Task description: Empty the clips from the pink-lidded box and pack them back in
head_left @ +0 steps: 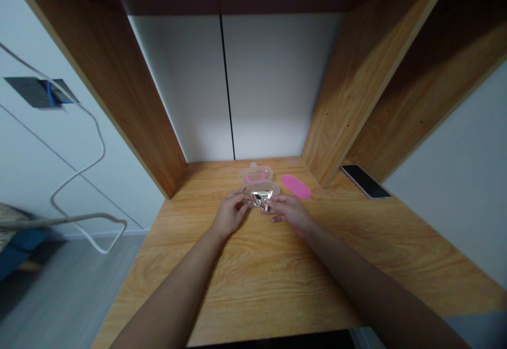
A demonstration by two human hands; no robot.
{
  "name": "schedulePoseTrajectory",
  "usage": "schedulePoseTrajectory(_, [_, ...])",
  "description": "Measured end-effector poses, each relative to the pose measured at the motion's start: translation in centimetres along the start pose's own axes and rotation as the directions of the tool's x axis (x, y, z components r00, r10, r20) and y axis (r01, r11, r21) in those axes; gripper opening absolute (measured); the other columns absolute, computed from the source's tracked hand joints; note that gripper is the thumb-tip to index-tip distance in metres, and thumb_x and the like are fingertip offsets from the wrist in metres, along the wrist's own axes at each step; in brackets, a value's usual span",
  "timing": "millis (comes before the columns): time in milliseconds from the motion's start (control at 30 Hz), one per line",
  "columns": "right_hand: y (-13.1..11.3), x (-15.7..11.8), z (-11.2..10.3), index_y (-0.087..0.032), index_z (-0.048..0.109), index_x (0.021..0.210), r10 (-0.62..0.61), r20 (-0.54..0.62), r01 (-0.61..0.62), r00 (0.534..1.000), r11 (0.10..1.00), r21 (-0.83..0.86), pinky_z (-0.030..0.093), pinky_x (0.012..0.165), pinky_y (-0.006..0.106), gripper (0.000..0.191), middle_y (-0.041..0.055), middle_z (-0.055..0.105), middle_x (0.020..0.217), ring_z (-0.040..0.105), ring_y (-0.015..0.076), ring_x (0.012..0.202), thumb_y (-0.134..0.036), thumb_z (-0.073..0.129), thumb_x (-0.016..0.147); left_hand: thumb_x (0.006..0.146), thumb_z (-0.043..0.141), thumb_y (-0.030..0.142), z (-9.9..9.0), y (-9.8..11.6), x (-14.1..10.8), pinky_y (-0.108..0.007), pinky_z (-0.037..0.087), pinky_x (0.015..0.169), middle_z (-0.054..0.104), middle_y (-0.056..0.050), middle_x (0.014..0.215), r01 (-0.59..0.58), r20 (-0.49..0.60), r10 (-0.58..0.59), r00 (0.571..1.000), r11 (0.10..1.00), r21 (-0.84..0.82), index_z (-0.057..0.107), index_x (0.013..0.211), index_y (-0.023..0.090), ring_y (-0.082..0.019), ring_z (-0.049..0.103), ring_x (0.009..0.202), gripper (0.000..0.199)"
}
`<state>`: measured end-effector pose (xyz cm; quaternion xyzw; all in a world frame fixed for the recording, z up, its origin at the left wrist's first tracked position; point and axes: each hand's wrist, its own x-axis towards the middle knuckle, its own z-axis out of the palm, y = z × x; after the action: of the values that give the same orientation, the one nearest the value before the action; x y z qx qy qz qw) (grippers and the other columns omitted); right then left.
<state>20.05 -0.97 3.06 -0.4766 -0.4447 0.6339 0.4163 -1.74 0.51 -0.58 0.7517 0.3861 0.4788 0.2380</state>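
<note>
Over the near half of an open clear plastic case (pixel 270 186), both my hands meet at a small shiny silver metal tool (pixel 261 197). Its exact kind is too small to tell. My left hand (pixel 232 213) is closed, thumb and fingers pinching the tool's left side. From the right, my right hand (pixel 291 211) pinches its other side, with the lower fingers loosely bent. The case's other half lies just behind, with a pink piece (pixel 254 178) inside it. A flat pink oval (pixel 296 186) rests right of the case, apart from my hands.
The wooden desk (pixel 245 285) has upright wooden panels at left and right and a shelf overhead. A dark-screened phone (pixel 365 181) lies at the far right, beyond the right panel. A white cable (pixel 101 143) hangs left of the desk.
</note>
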Motion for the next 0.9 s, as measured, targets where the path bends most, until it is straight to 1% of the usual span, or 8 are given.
schedulePoseTrajectory(133, [0.2, -0.1, 0.3, -0.016, 0.077, 0.084, 0.002, 0.066, -0.003, 0.998, 1.000, 0.007, 0.058, 0.055, 0.021, 0.031, 0.0107, 0.078, 0.093, 0.076, 0.0212, 0.081, -0.039, 0.088, 0.068, 0.090, 0.064, 0.018, 0.0, 0.4, 0.2, -0.052, 0.042, 0.115, 0.074, -0.007, 0.109, -0.066, 0.011, 0.066, 0.998, 0.998, -0.018, 0.072, 0.102, 0.023, -0.023, 0.065, 0.118, 0.015])
schedulePoseTrajectory(200, [0.3, -0.1, 0.4, -0.016, 0.077, 0.083, 0.002, 0.082, -0.003, 0.997, 1.000, 0.009, 0.058, 0.055, 0.021, 0.030, 0.0104, 0.078, 0.089, 0.075, 0.0199, 0.078, -0.039, 0.089, 0.067, 0.091, 0.064, 0.019, -0.1, 0.6, 0.3, -0.049, 0.045, 0.112, 0.074, -0.008, 0.109, -0.087, 0.015, 0.087, 0.996, 0.996, -0.028, 0.071, 0.104, 0.023, -0.022, 0.067, 0.111, 0.016])
schedulePoseTrajectory(267, [0.4, -0.1, 0.6, -0.015, 0.076, 0.083, 0.011, 0.096, -0.013, 0.995, 1.000, 0.025, 0.058, 0.057, 0.021, 0.030, 0.0107, 0.078, 0.088, 0.076, 0.0196, 0.077, -0.038, 0.088, 0.068, 0.090, 0.064, 0.020, -0.2, 0.9, 0.4, -0.046, 0.050, 0.105, 0.073, -0.010, 0.110, -0.094, 0.015, 0.094, 0.995, 0.995, -0.031, 0.071, 0.105, 0.022, -0.022, 0.066, 0.110, 0.016])
schedulePoseTrajectory(333, [0.5, -0.1, 0.6, -0.015, 0.075, 0.086, 0.027, 0.126, -0.036, 0.992, 0.997, 0.068, 0.059, 0.061, 0.022, 0.030, 0.0115, 0.079, 0.092, 0.076, 0.0197, 0.079, -0.038, 0.087, 0.071, 0.090, 0.065, 0.021, -0.3, 1.1, 0.3, -0.043, 0.051, 0.101, 0.072, -0.010, 0.109, -0.098, 0.025, 0.099, 0.995, 0.995, -0.029, 0.070, 0.105, 0.022, -0.023, 0.066, 0.109, 0.016])
schedulePoseTrajectory(467, [0.2, -0.2, 0.8, -0.016, 0.074, 0.093, 0.061, 0.187, -0.094, 0.980, 0.981, 0.171, 0.061, 0.069, 0.025, 0.028, 0.0133, 0.078, 0.103, 0.077, 0.0207, 0.087, -0.035, 0.083, 0.076, 0.092, 0.063, 0.022, -0.4, 1.5, 0.3, -0.041, 0.052, 0.098, 0.072, -0.010, 0.107, -0.087, 0.042, 0.088, 0.995, 0.996, -0.027, 0.070, 0.106, 0.022, -0.022, 0.066, 0.106, 0.015])
schedulePoseTrajectory(600, [0.1, -0.3, 0.9, -0.015, 0.073, 0.097, 0.061, 0.207, -0.103, 0.976, 0.975, 0.198, 0.061, 0.073, 0.025, 0.031, 0.0139, 0.078, 0.104, 0.077, 0.0211, 0.090, -0.036, 0.083, 0.077, 0.093, 0.061, 0.022, -0.4, 1.8, 0.4, -0.041, 0.051, 0.098, 0.071, -0.010, 0.108, -0.097, 0.032, 0.098, 0.995, 0.995, -0.018, 0.070, 0.104, 0.022, -0.022, 0.065, 0.107, 0.014])
schedulePoseTrajectory(767, [0.5, 0.0, 1.1, -0.015, 0.073, 0.093, 0.024, 0.194, -0.058, 0.981, 0.984, 0.169, 0.060, 0.072, 0.024, 0.034, 0.0124, 0.078, 0.102, 0.076, 0.0192, 0.088, -0.039, 0.086, 0.073, 0.092, 0.064, 0.026, -0.6, 1.8, 0.5, -0.045, 0.045, 0.103, 0.072, -0.008, 0.105, -0.118, 0.009, 0.118, 0.993, 0.986, 0.120, 0.071, 0.098, 0.024, -0.024, 0.063, 0.110, 0.010])
schedulePoseTrajectory(900, [0.5, 0.0, 1.2, -0.015, 0.070, 0.084, -0.001, 0.160, -0.024, 0.987, 0.988, 0.152, 0.056, 0.062, 0.020, 0.036, 0.0108, 0.078, 0.096, 0.075, 0.0180, 0.082, -0.041, 0.088, 0.067, 0.092, 0.064, 0.026, -0.7, 1.5, 0.4, -0.043, 0.044, 0.099, 0.069, -0.007, 0.105, -0.116, -0.059, 0.132, 0.989, 0.967, 0.228, 0.073, 0.097, 0.025, -0.024, 0.062, 0.106, 0.010])
